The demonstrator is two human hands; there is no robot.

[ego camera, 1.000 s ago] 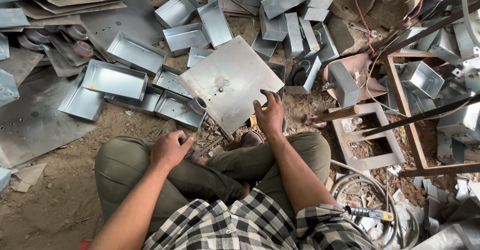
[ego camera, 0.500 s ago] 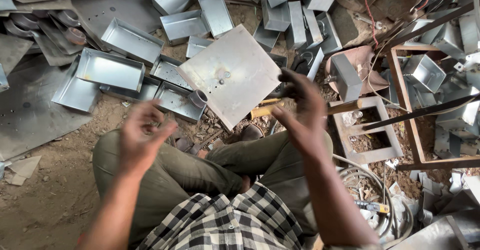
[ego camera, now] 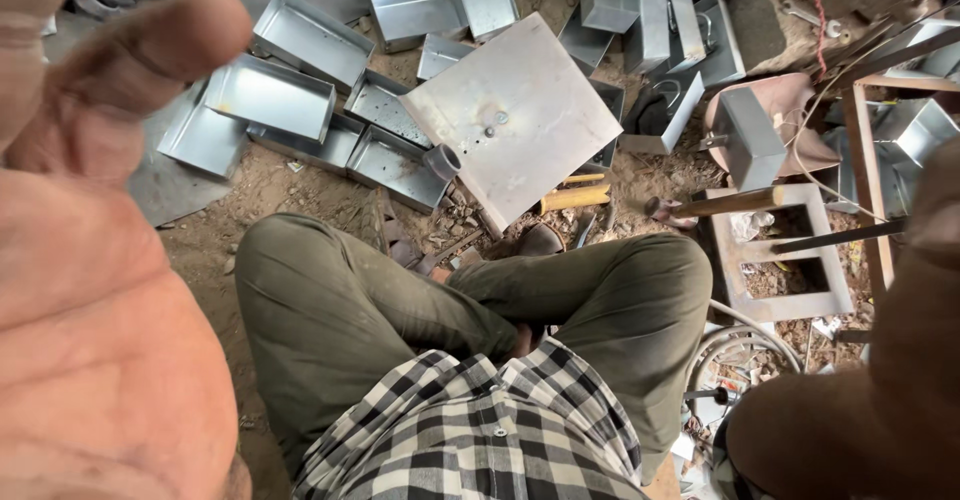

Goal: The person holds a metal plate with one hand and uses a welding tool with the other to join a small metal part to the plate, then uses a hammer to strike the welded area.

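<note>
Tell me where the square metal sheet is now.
In the head view, the square metal sheet lies tilted on the ground ahead of the crossed legs, among the metal trays, just above a yellow-handled tool.

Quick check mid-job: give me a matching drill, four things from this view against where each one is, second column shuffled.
Things:
1. left hand
2. right hand
3. square metal sheet
4. concrete block

Places:
A. right of the knees, on the dirt
B. raised close to the camera, left edge, palm showing
C. ahead of the knees, resting over the trays
D. close to the camera, right edge, blurred

Pairs: 1-B, 2-D, 3-C, 4-A
</note>
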